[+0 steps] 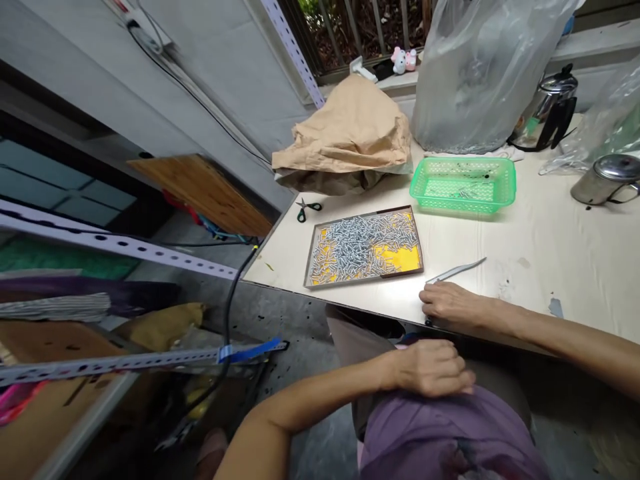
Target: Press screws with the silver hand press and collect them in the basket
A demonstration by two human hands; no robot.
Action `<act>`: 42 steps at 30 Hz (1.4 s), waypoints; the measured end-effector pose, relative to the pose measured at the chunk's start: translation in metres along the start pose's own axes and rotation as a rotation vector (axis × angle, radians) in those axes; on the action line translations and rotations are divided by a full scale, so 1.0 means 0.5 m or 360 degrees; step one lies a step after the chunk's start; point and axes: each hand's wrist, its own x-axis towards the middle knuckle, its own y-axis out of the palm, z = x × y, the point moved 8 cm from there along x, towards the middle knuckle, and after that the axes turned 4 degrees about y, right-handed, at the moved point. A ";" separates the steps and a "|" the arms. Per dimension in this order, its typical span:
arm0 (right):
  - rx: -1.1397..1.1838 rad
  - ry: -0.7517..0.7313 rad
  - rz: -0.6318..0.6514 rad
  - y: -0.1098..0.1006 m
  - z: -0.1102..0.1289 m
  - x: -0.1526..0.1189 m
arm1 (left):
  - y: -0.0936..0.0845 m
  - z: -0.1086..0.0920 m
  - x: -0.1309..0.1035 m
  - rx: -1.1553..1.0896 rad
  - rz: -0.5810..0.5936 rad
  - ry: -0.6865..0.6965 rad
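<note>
My right hand rests at the table's front edge with its fingers curled; what they hold, if anything, is hidden. Just beyond its fingertips lies a thin, pointed metal tool that looks like tweezers; I cannot tell whether they touch. A small black bit shows below the fingers. My left hand is closed in front of the purple shirt, below the table edge, and its inside is out of sight. Left of the right hand, a shallow tray with a yellow bottom holds many small silvery metal pins.
Behind the tray sit a green plastic basket with a few pins, scissors and a brown paper bag. A clear plastic bag, a metal kettle and a metal mug stand farther back. Perforated shelf rails cross the left side.
</note>
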 end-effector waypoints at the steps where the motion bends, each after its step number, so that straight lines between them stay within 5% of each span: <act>1: 0.0003 -0.0014 -0.0049 0.004 0.000 -0.002 | -0.028 0.022 -0.011 0.0028 -0.0029 -0.0030; 3: -0.0012 -0.0028 -0.0113 0.012 0.001 -0.004 | -0.093 0.085 -0.022 0.0116 -0.0119 -0.0147; 6: -0.0081 -0.0020 -0.0101 0.027 0.006 0.002 | -0.192 0.229 -0.027 0.0517 -0.0255 -0.0760; 10: 0.0135 0.0123 -0.0119 0.030 -0.007 0.009 | -0.192 0.330 0.004 0.0592 0.0219 -0.0995; 15: 0.0793 0.0543 -0.0699 -0.074 -0.105 -0.015 | -0.154 0.348 0.024 0.0595 0.0497 -0.0962; 19: 0.0703 0.1055 -0.1245 -0.215 -0.248 -0.060 | -0.149 0.356 0.034 0.0572 0.0500 -0.0976; 23: 0.0482 0.1338 -0.1489 -0.322 -0.360 -0.098 | -0.177 0.335 0.052 0.0496 0.0296 -0.1005; 26: 0.0339 0.1351 -0.1559 -0.348 -0.355 -0.129 | -0.194 0.295 0.049 0.0075 0.0006 -0.1110; 29: 0.0333 0.1200 -0.1391 -0.305 -0.274 -0.150 | -0.164 0.261 0.015 -0.0575 -0.0096 -0.1449; 35: 0.0448 0.0895 -0.0470 -0.085 -0.075 -0.176 | -0.066 0.203 -0.045 -0.1293 -0.0171 -0.1951; 38: 0.0367 0.0994 -0.0303 -0.023 -0.040 -0.195 | -0.033 0.188 -0.055 -0.1341 -0.0105 -0.2056; 42: 0.0265 0.1079 -0.0292 -0.008 -0.035 -0.196 | -0.017 0.179 -0.053 -0.1308 -0.0050 -0.2079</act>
